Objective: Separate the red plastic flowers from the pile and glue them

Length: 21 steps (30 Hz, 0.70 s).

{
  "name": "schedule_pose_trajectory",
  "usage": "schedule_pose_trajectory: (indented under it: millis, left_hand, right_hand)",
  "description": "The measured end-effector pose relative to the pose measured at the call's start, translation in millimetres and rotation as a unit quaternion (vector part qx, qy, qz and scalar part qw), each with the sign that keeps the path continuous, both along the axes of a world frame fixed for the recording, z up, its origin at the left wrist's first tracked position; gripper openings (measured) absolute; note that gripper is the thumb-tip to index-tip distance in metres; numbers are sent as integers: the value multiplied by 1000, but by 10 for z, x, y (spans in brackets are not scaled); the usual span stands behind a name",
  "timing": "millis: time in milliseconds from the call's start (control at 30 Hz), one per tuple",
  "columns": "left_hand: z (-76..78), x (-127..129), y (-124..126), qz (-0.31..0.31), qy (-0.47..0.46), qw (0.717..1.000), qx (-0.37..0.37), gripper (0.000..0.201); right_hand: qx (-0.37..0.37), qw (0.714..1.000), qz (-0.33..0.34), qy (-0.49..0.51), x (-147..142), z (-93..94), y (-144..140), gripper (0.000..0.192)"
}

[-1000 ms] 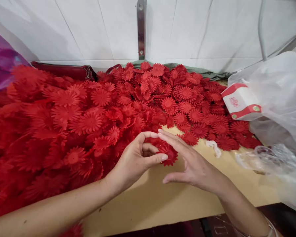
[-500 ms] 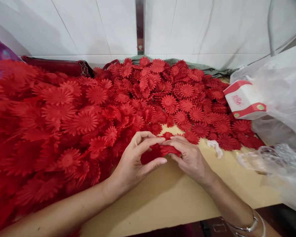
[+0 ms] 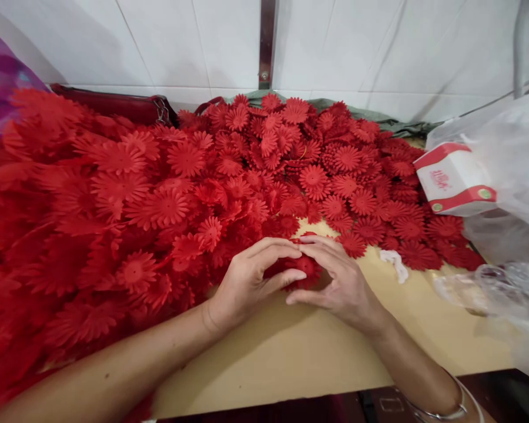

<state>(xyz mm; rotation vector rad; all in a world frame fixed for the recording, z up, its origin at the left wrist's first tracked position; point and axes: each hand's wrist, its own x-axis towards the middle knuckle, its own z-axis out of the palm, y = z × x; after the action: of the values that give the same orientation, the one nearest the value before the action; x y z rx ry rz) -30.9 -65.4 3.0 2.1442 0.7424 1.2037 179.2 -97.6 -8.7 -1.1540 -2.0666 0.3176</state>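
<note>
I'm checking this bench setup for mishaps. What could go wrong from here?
The red flower pinched between the left hand and right hand is thin, so its petals might crease or tear. The heaped pile of flowers rises right beside the hands and could slide onto the table. Loose flowers near the edge might drop off.

A small handcraft workshop is suggested: a plain tan wooden table [image 3: 291, 358] set against a white tiled wall [image 3: 194, 47] is heaped with identical red plastic daisy-shaped flower pieces [image 3: 167, 194], and crumpled clear plastic bags [image 3: 502, 164] are kept alongside.
</note>
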Motion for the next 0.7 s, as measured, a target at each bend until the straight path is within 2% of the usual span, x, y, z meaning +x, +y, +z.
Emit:
schedule_pose_trajectory:
  millis: [67,133,200,367,433,567,633,700]
  left_hand:
    - [-19,-19,14,6,5,1000,1,25]
    - [-45,-35,26,14,14,1000,2,25]
    - [-70,-45,32,19,28,999,4,26]
    - [-90,-36,3,20,46,999,5,30]
    - [-77,-21,-10,21,37,999,-19,29]
    - [-37,1,-3,8,-12,995,-100,27]
    - [-27,0,14,-1,-16,996,-88,27]
    - [-28,-6,34,-11,2,999,-53,28]
  right_hand:
    - [-47,999,11,13,19,34,-18,71]
    - [-90,996,12,13,39,59,-25,58]
    - [-102,995,14,5,58,62,-17,48]
    - [-38,997,49,-54,90,10,17,50]
    - [-16,995,55,-78,87,1,15,48]
    - [25,994,50,-96,59,39,-1,24]
    - [28,995,46,-88,53,69,2,15]
    - [22,996,46,-77,55,93,14,17]
